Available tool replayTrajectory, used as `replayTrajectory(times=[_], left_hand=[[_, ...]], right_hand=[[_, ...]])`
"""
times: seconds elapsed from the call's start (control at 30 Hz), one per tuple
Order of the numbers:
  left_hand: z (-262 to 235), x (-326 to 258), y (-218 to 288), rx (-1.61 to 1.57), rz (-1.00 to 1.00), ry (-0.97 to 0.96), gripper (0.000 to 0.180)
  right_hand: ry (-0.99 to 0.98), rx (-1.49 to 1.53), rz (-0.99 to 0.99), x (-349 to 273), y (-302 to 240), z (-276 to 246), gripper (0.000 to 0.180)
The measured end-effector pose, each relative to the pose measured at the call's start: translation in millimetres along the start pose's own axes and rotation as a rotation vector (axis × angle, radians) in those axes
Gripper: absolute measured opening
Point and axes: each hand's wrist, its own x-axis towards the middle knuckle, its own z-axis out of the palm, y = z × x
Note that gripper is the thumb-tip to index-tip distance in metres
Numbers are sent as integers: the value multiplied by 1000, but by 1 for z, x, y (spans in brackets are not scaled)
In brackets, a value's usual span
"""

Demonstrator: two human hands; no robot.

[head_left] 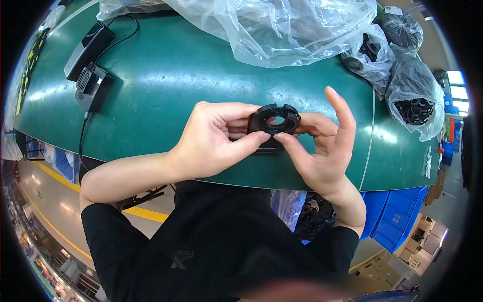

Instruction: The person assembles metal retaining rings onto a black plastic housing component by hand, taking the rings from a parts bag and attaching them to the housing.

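Observation:
Between my two hands is a black ring-shaped part [258, 120] with a round hole and notches along its rim, held up above the green table. My left hand [211, 136] grips its left side, thumb on the near face and fingers behind. With thumb and fingers, my right hand [324, 146] pinches the right side; one of its fingers points upward, off the part. Both thumb tips meet at the lower edge of the hole. The back of the part is hidden from me.
A large clear plastic bag [292, 30] lies across the table's [191, 85] far side. Bags of black parts [415, 108] stand at the right. A black device with a cable [93, 85] sits at the left. Blue bins [397, 216] are below the right table edge.

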Motion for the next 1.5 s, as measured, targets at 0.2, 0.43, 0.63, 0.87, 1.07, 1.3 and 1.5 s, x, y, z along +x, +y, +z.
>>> replayTrajectory(times=[0.2, 0.43, 0.63, 0.87, 1.07, 1.3, 1.5], left_hand=[[-5, 3, 5, -148, -150, -98, 34], [0, 3, 2, -169, -44, -99, 38], [-4, 4, -3, 4, 97, -141, 39], [0, 3, 2, 31, 16, -54, 25], [0, 2, 1, 163, 117, 24, 14], [0, 4, 1, 123, 25, 50, 14], [1, 5, 0, -83, -111, -32, 24]], right_hand=[[-118, 301, 312, 9, -4, -8, 58], [-57, 444, 557, 8, 1, -16, 23], [-77, 395, 510, 7, 1, -17, 18], [-201, 125, 263, 7, -3, -10, 13], [-204, 72, 214, 6, -7, -4, 10], [-185, 197, 364, 6, -3, -1, 12], [-120, 271, 484, 9, -6, -7, 14]])
